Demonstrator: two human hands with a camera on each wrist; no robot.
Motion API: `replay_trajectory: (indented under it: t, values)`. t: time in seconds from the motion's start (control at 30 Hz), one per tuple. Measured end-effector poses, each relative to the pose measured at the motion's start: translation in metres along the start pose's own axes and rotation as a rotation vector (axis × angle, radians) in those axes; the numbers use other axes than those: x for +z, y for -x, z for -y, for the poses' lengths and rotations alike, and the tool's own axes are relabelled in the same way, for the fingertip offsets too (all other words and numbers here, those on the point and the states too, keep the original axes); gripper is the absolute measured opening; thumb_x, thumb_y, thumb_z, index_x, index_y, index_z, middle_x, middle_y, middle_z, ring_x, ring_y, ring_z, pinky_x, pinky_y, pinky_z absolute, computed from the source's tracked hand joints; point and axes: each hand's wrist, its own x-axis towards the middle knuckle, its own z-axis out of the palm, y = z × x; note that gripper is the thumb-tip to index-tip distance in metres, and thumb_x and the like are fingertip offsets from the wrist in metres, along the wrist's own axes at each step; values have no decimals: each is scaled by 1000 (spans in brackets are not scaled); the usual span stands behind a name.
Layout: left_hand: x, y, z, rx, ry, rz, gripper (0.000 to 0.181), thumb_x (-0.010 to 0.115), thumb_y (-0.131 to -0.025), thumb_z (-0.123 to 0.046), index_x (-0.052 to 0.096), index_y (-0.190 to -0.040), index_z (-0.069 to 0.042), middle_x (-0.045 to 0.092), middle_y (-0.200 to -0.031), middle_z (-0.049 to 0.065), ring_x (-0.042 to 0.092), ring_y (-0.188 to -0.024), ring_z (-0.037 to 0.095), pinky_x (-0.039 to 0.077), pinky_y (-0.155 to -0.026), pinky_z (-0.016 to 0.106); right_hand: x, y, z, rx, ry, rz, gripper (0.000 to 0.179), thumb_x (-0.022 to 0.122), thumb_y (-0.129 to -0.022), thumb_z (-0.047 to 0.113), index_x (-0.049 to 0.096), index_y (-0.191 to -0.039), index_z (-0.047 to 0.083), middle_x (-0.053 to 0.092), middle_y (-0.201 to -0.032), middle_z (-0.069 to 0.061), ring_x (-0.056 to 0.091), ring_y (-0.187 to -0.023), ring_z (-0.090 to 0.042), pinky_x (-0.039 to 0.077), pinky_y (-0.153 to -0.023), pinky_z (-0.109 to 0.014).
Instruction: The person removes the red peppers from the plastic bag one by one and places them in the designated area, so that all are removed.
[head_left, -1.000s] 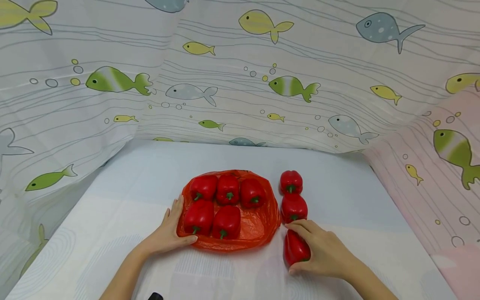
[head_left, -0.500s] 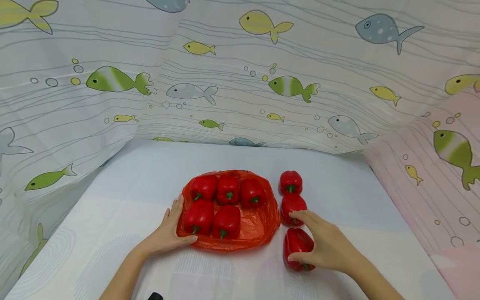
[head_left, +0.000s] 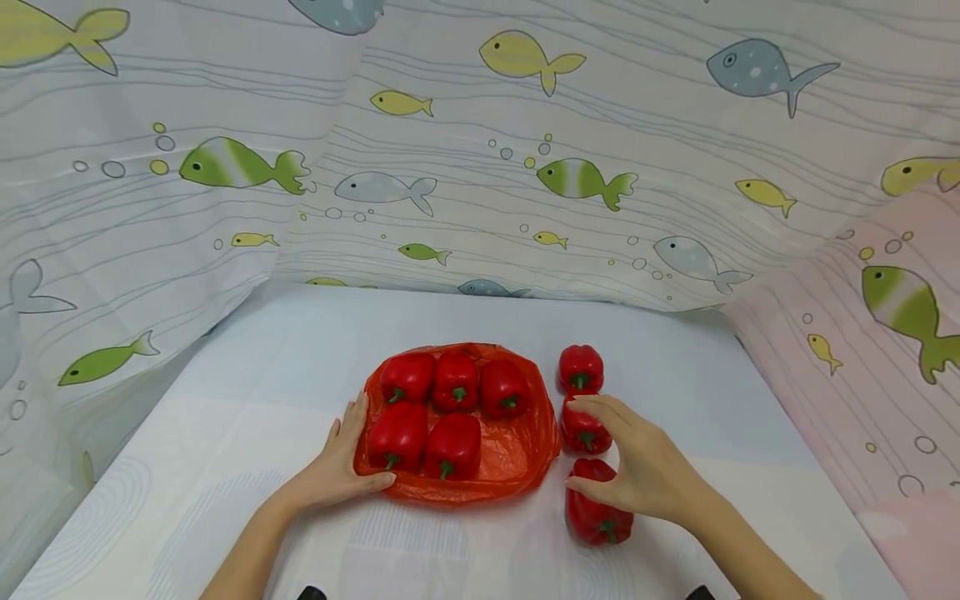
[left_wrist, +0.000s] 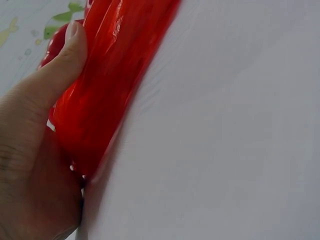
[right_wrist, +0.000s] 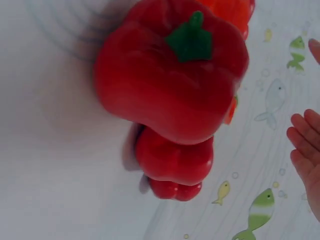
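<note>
A red-orange plastic bag (head_left: pixel 506 454), its top spread wide, holds several red bell peppers in two rows. My left hand (head_left: pixel 335 467) rests against the bag's left side, fingers straight and thumb along the near rim; the left wrist view shows the thumb against the plastic. To the right of the bag, three bell peppers stand in a line: a far one (head_left: pixel 581 367), a middle one (head_left: pixel 587 435) and a near one (head_left: pixel 597 521). Over the near and middle peppers, my right hand (head_left: pixel 648 467) hovers with fingers spread, holding nothing. The right wrist view shows it apart from them.
A white, faintly patterned cloth (head_left: pixel 450 558) covers the table. Fish-printed curtains (head_left: pixel 480 167) hang behind it and along both sides. Small dark objects peek in at the bottom edge of the head view, one beside each forearm.
My right hand has let go of the near bell pepper and lifted up and away from it. That pepper has turned so its stem shows. My left hand stays against the bag.
</note>
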Motion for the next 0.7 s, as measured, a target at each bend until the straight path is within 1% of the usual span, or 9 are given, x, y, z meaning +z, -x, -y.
replay_trajectory:
  t: [0.07,0.2,0.4,0.57,0.7]
  values:
    - [0,0,0,3,-1,-4,121,78,-77,-37,-9,-151,2,-7,-156,29,-13,-140,48,-15,-111,55,-2,-5,3,8,-3,5,84,91,-63,31,51,-134,11,53,-133,-1,53,-118,-17,57,-78,-37]
    - [0,0,-1,-3,-2,0,121,78,-77,-37,-9,-151,2,-7,-156,28,-14,-141,48,-12,-110,59,-5,-14,7,17,-15,14,85,91,-62,31,50,-134,12,52,-133,-2,53,-118,-19,57,-75,-38]
    - [-1,1,-2,-8,-22,2,121,78,-76,-37,-8,-151,3,-6,-156,28,-13,-141,48,-11,-110,61,-5,-25,15,-22,-10,7,84,91,-62,31,51,-134,12,54,-130,-1,53,-118,-20,57,-76,-36]
    - [-1,1,-3,-14,-21,3,121,78,-76,-38,-8,-151,4,-6,-156,28,-13,-141,47,-11,-110,60,-2,-36,22,-26,-9,19,80,87,-66,39,51,-132,14,54,-130,3,52,-119,-15,56,-81,-35]
    - [-1,2,-4,-11,-11,0,121,78,-76,-38,-7,-151,4,-6,-156,28,-14,-141,48,-10,-110,61,1,-46,28,-29,-10,28,79,85,-67,45,51,-133,16,54,-131,4,52,-118,-14,55,-83,-36]
